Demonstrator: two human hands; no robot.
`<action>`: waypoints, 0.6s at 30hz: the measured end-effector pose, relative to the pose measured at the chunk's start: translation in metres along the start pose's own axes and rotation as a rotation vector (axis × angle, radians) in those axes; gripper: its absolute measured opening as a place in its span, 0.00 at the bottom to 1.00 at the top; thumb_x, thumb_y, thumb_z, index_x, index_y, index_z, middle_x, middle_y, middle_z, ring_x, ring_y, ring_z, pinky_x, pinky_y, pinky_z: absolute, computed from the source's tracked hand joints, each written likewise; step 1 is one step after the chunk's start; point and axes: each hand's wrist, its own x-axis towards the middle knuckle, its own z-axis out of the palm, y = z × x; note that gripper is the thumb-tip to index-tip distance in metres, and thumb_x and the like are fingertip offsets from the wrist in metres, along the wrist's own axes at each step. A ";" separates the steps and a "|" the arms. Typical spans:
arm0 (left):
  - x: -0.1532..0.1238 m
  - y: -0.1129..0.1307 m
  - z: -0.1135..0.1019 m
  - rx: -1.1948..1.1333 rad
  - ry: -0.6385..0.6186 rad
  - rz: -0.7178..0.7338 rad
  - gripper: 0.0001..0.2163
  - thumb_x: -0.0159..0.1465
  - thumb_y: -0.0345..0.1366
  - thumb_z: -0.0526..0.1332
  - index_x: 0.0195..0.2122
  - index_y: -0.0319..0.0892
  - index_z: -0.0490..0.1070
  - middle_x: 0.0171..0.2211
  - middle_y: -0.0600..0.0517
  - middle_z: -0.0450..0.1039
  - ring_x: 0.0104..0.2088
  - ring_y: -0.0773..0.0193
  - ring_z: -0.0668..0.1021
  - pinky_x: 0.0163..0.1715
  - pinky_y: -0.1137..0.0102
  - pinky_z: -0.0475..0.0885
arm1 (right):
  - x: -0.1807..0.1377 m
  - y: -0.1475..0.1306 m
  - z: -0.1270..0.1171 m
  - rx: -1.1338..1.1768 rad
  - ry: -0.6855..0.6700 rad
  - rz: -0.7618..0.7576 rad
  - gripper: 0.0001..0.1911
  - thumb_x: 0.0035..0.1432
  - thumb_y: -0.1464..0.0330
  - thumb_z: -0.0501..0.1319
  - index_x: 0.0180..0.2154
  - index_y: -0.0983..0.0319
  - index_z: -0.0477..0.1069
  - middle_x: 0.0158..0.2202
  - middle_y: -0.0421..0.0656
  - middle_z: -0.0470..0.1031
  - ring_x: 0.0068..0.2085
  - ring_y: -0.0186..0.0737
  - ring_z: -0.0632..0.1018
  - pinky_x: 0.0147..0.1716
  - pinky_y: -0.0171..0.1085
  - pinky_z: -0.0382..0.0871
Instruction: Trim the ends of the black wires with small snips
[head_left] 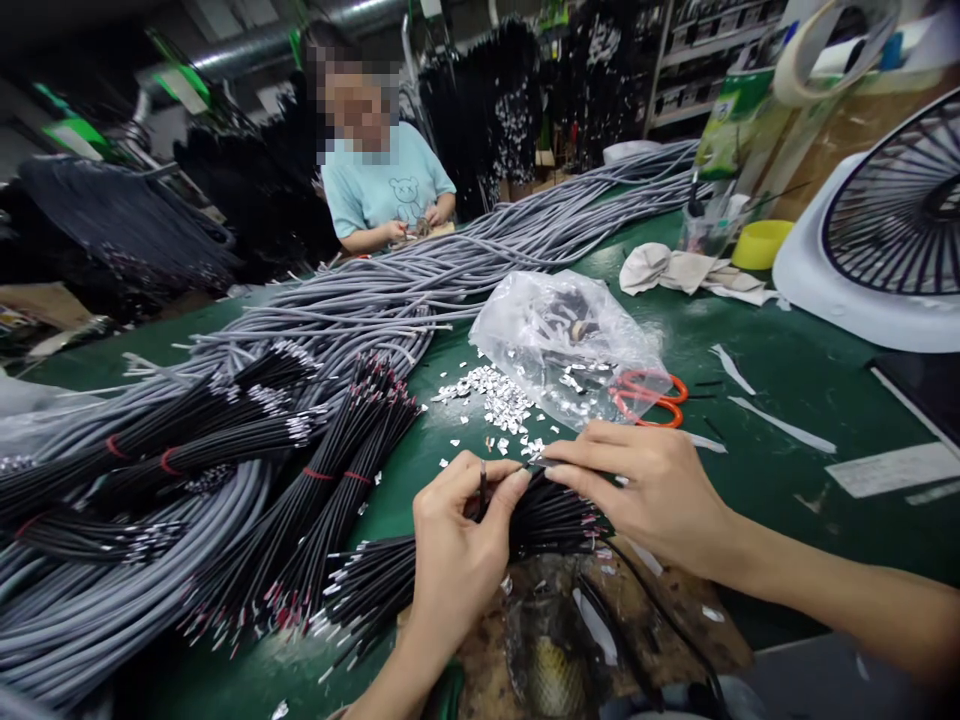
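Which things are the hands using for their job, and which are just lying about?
Seem part of the job:
Thin dark piece in the left hand
Black cables beneath it and the right hand
Small silvery pieces just beyond

Seem just lying about:
Tape roll
Yellow bowl
Crumpled cloth

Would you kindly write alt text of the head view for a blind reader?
A person's left hand pinches a thin black cable beside the right hand, over a black cable bundle. On the green table lie silvery scraps, a clear bag, orange-handled scissors and gray cables; another person is opposite.
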 end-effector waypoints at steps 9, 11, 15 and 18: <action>0.003 0.000 -0.001 -0.145 -0.182 -0.050 0.11 0.61 0.35 0.55 0.24 0.39 0.72 0.20 0.55 0.65 0.24 0.69 0.67 0.25 0.75 0.60 | 0.009 0.005 -0.003 0.434 -0.026 0.150 0.10 0.52 0.69 0.60 0.39 0.61 0.74 0.31 0.42 0.73 0.32 0.35 0.73 0.31 0.34 0.66; 0.002 0.000 -0.001 -0.127 -0.208 -0.036 0.13 0.62 0.36 0.54 0.23 0.39 0.71 0.19 0.54 0.65 0.23 0.70 0.66 0.23 0.75 0.59 | 0.005 0.003 0.000 0.435 -0.033 0.049 0.08 0.52 0.73 0.58 0.35 0.63 0.73 0.29 0.42 0.70 0.30 0.33 0.71 0.28 0.33 0.64; 0.001 -0.001 -0.001 -0.085 -0.270 -0.048 0.11 0.60 0.36 0.55 0.27 0.38 0.74 0.18 0.54 0.66 0.20 0.69 0.67 0.19 0.74 0.59 | -0.001 0.001 0.007 0.295 -0.055 -0.022 0.12 0.47 0.80 0.53 0.34 0.65 0.69 0.31 0.43 0.66 0.30 0.34 0.69 0.27 0.33 0.61; 0.000 0.000 -0.001 -0.131 -0.265 -0.102 0.08 0.57 0.33 0.58 0.32 0.39 0.76 0.23 0.51 0.73 0.22 0.67 0.72 0.22 0.74 0.66 | -0.001 0.000 0.011 0.249 -0.107 0.004 0.14 0.44 0.81 0.51 0.34 0.65 0.66 0.32 0.43 0.64 0.31 0.35 0.67 0.27 0.33 0.60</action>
